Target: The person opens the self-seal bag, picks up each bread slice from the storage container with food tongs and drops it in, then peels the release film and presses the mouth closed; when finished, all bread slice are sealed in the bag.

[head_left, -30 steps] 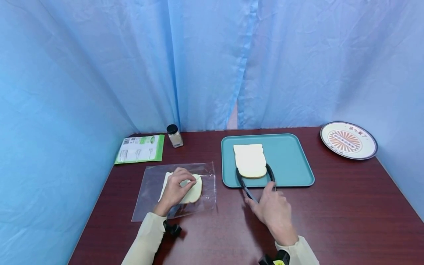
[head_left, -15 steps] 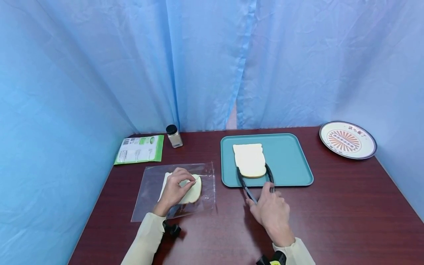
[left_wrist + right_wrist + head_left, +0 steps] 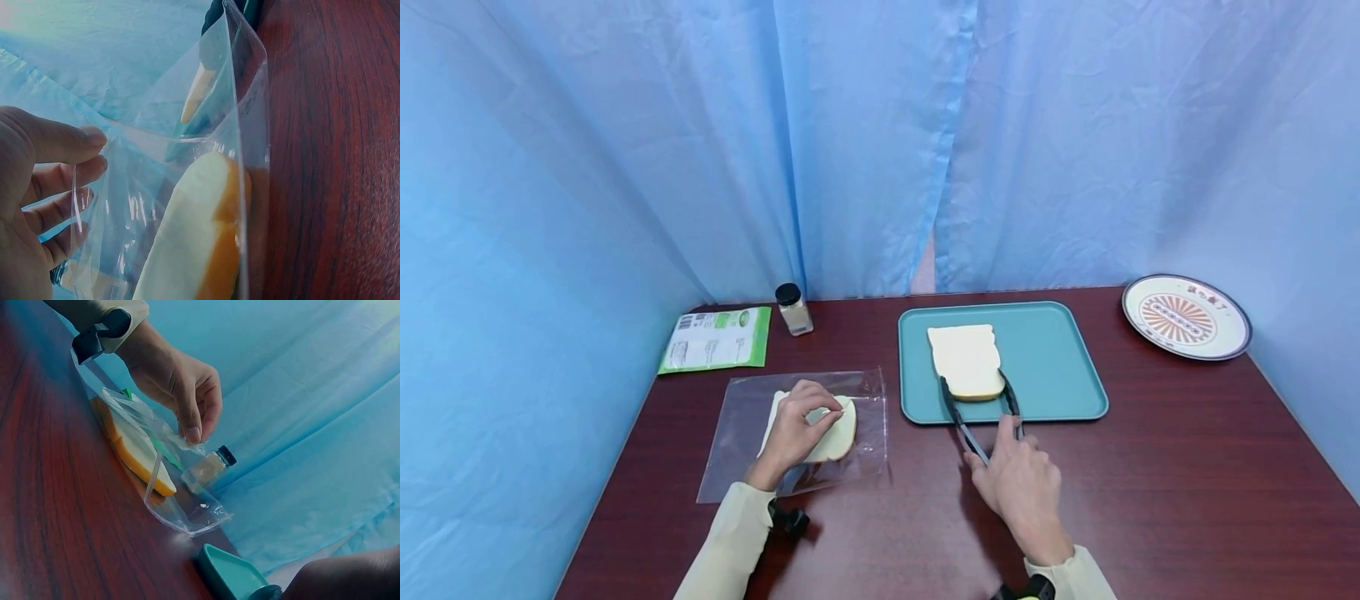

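Observation:
My left hand pinches the upper layer of a clear plastic bag, lifting it at its mouth. Inside the bag lies a bread slice; its brown crust shows through the film in the left wrist view. With my right hand I grip black-tipped tongs. The tong tips stand at either side of the near end of a second bread slice, which sits on the left half of a teal tray. The right wrist view shows the raised bag mouth facing the tray.
A green-and-white packet and a black-capped jar stand at the back left. At the back right is a patterned plate. Blue curtains hang behind and beside the dark wooden table.
The tong tips have come closer together along the sides of the slice on the tray, and more of its near crust shows. My left hand and the bag stay put.

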Demonstrator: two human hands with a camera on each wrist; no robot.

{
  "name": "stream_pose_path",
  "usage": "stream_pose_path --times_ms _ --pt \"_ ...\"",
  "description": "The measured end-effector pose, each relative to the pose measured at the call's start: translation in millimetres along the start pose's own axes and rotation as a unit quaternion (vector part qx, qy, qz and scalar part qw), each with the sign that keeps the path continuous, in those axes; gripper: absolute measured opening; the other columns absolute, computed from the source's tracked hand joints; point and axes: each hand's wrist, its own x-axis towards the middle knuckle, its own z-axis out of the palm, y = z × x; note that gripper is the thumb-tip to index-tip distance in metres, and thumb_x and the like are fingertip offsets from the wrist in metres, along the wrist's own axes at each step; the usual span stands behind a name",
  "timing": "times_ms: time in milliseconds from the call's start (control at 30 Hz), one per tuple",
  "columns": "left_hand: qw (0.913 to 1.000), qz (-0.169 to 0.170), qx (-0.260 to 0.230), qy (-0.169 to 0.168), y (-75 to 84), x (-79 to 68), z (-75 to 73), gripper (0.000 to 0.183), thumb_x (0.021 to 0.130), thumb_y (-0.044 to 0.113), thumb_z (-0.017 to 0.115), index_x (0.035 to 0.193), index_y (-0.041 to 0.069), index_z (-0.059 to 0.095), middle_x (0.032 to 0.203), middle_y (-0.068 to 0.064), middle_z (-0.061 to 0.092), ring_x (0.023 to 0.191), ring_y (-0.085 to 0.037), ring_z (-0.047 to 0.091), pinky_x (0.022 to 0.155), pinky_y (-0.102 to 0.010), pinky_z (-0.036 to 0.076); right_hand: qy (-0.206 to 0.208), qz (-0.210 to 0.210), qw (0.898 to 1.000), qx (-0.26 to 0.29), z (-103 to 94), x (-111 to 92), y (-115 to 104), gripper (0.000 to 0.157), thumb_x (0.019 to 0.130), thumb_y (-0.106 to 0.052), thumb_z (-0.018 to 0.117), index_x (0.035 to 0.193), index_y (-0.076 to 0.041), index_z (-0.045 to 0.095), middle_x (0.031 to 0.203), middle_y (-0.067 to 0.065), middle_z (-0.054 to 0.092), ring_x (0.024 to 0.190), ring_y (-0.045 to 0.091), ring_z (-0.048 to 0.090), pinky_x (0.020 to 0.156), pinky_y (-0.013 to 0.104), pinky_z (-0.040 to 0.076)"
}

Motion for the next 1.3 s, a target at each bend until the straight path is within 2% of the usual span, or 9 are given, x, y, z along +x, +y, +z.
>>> stream_pose_path --times_ms 467,667,933,1067,1300 --pt "0.9999 0.010 -0.001 -0.002 0.2 0.9 -1.1 0.008 0.078 0.003 0.083 0.083 0.008 0.079 0.083 -0.003 0.073 0.091 -0.018 0.063 0.081 -0.039 0.055 0.038 -0.017 0.998 0.036 9.4 -1 20 0.065 0.084 -0.048 0.074 0.117 -0.001 0.043 0.080 0.025 0.059 0.062 0.050 0.060 0.047 0.053 0.044" --pt "1.0000 0.004 0.000 -0.005 0.5 1.2 -1.7 0.008 0.079 0.004 0.082 0.083 0.010 0.079 0.084 -0.002 0.074 0.092 -0.018 0.063 0.082 -0.038 0.055 0.038 -0.034 0.998 0.037 11.2 2 28 0.066 0.084 -0.048 0.074 0.120 -0.002 0.043 0.081 0.024 0.061 0.059 0.048 0.061 0.045 0.049 0.043" --pt "1.0000 0.005 0.001 -0.005 -1.0 1.2 -0.4 0.007 0.079 0.003 0.083 0.083 0.007 0.079 0.083 -0.003 0.074 0.091 -0.018 0.063 0.082 -0.039 0.055 0.045 -0.074 0.996 0.028 8.7 5 41 0.064 0.084 -0.047 0.075 0.118 -0.004 0.043 0.078 0.019 0.058 0.055 0.043 0.059 0.044 0.048 0.042" --pt "1.0000 0.003 0.005 -0.004 -0.9 0.7 -0.1 0.007 0.078 0.004 0.083 0.083 0.008 0.079 0.083 -0.003 0.074 0.091 -0.018 0.063 0.082 -0.038 0.055 0.050 -0.099 0.994 0.021 5.5 7 50 0.066 0.083 -0.045 0.076 0.123 -0.005 0.043 0.078 0.017 0.058 0.054 0.040 0.058 0.046 0.050 0.044" --pt "0.9999 -0.004 0.009 -0.004 -0.5 -0.2 -0.4 0.008 0.078 0.004 0.083 0.083 0.009 0.079 0.084 -0.002 0.073 0.091 -0.017 0.063 0.082 -0.038 0.055 0.066 -0.128 0.989 0.015 2.9 8 63 0.073 0.082 -0.043 0.078 0.134 -0.005 0.044 0.088 0.022 0.063 0.055 0.040 0.059 0.048 0.051 0.045"
